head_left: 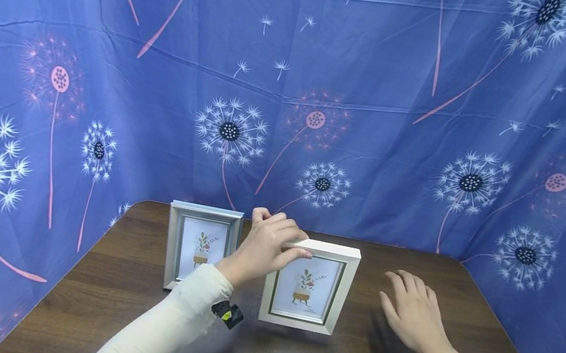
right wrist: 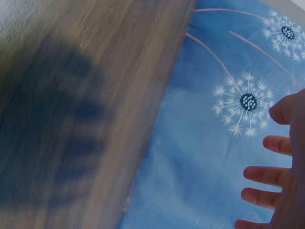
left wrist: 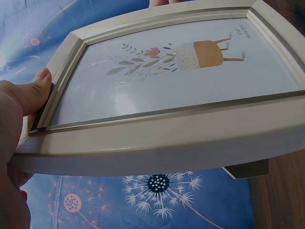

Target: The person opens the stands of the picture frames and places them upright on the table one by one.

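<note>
In the head view my left hand (head_left: 267, 247) grips the top left corner of a white picture frame (head_left: 345, 293), thumb on the front and fingers behind. The frame is upright, slightly tilted, its lower edge close over the table. Its print shows a plant in a footed pot. The left wrist view has the thumb (left wrist: 40, 88) on the frame's border (left wrist: 157, 138), and part of a dark stand (left wrist: 249, 169) behind it. Off to the right, my right hand (head_left: 417, 317) hovers above the table with fingers spread, holding nothing; its fingers (right wrist: 267, 175) also appear in the right wrist view.
A silver-grey picture frame (head_left: 173, 252) with a similar print stands on the table to the left, behind my left forearm. The brown wooden table (head_left: 90, 288) ends at a blue dandelion-patterned cloth (head_left: 384, 175) hanging at the back and both sides.
</note>
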